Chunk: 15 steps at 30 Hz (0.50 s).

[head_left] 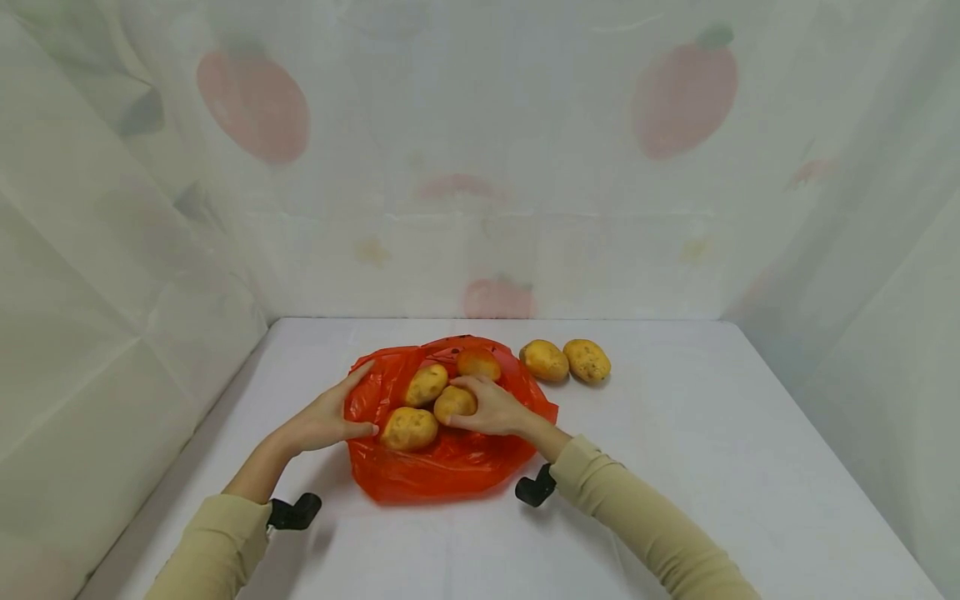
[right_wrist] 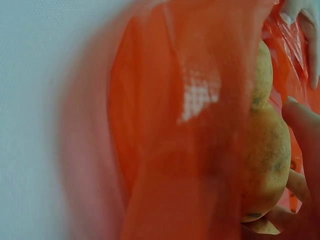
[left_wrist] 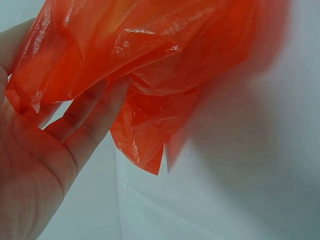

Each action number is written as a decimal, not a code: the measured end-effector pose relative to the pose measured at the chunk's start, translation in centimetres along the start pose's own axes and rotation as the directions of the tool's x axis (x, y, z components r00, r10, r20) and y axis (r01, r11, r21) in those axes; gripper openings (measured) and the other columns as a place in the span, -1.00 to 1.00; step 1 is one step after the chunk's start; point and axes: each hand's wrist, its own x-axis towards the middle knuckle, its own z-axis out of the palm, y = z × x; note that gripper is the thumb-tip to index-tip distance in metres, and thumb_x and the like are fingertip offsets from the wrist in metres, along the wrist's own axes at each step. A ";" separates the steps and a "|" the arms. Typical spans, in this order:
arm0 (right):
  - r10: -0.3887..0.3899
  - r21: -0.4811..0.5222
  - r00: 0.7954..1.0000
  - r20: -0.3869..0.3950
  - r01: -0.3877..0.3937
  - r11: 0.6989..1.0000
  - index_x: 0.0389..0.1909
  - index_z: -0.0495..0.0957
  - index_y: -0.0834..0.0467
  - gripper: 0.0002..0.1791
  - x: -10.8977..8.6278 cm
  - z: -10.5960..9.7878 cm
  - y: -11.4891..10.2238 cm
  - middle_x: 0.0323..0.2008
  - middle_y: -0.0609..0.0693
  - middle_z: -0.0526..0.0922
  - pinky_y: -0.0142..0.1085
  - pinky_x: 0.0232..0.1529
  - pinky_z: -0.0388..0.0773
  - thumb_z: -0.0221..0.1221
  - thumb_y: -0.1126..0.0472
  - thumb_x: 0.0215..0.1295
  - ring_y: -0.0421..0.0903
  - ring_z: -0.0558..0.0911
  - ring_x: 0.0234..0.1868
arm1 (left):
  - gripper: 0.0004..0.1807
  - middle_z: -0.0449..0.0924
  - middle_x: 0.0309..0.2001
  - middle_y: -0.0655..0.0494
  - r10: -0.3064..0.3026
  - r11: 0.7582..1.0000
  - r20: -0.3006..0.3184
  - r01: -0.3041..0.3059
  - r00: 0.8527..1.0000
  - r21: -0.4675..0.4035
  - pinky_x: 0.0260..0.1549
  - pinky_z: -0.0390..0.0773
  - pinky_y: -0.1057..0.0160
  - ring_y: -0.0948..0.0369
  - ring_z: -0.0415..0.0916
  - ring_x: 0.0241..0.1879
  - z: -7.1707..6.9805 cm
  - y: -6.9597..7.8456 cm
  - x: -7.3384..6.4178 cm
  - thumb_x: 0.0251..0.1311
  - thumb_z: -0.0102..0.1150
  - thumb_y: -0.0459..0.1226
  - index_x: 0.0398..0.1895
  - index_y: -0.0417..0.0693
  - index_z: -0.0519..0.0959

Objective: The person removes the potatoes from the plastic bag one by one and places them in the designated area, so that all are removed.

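Note:
A red plastic bag (head_left: 450, 479) lies spread on the white table with its mouth facing up and several potatoes inside. My left hand (head_left: 326, 423) holds the bag's left side, thumb and fingers spread about its edge. In the left wrist view, the thin red plastic (left_wrist: 150, 55) covers the ends of some fingers (left_wrist: 95, 122). Inside the bag's mouth, my right hand (head_left: 491, 407) grips a potato (head_left: 455, 406), thumb on the near side and fingers on the far side. Beside it are a potato (head_left: 426, 385), another nearer one (head_left: 408, 429), and one (head_left: 478, 363) at the back.
Two more potatoes (head_left: 544, 361) (head_left: 587, 361) lie side by side on the table, just behind the bag's right side. White curtain-like sheets (head_left: 480, 167) with faded fruit prints stand around the back and sides of the table (head_left: 720, 467).

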 end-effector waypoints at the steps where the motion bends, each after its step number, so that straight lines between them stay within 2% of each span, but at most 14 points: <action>1: 0.005 0.004 1.000 -0.004 -0.005 1.000 0.20 0.21 0.02 -0.24 0.1 0.1 0.0 0.13 0.04 0.26 -0.14 0.06 0.32 0.12 -0.23 -0.02 -0.09 0.35 0.04 | 0.00 0.04 0.25 -0.14 0.001 1.000 0.002 -0.001 1.000 -0.002 -0.08 0.42 0.03 -0.07 0.23 0.10 0.0 0.3 -0.1 -0.10 0.28 -0.27 0.35 0.11 -0.16; 6: 0.034 0.005 0.999 -0.022 -0.034 0.999 0.20 0.20 0.00 -0.24 0.2 0.5 -0.1 0.12 0.04 0.26 -0.12 0.06 0.32 0.13 -0.24 -0.03 -0.09 0.37 0.03 | -0.02 0.04 0.24 -0.17 -0.006 1.000 0.010 0.006 1.000 0.011 -0.07 0.42 0.04 -0.08 0.23 0.10 -0.1 1.4 -0.5 -0.08 0.26 -0.29 0.35 0.03 -0.16; 15: 0.022 0.028 0.998 -0.064 -0.020 0.999 0.14 0.25 0.01 -0.30 0.2 0.9 0.1 0.06 -0.03 0.34 -0.14 0.04 0.34 0.19 -0.15 -0.04 -0.12 0.36 0.01 | -0.02 0.05 0.24 -0.18 -0.007 1.000 0.006 0.007 1.000 0.010 -0.08 0.42 0.04 -0.08 0.25 0.09 -0.2 1.5 -0.7 -0.08 0.26 -0.28 0.35 0.05 -0.15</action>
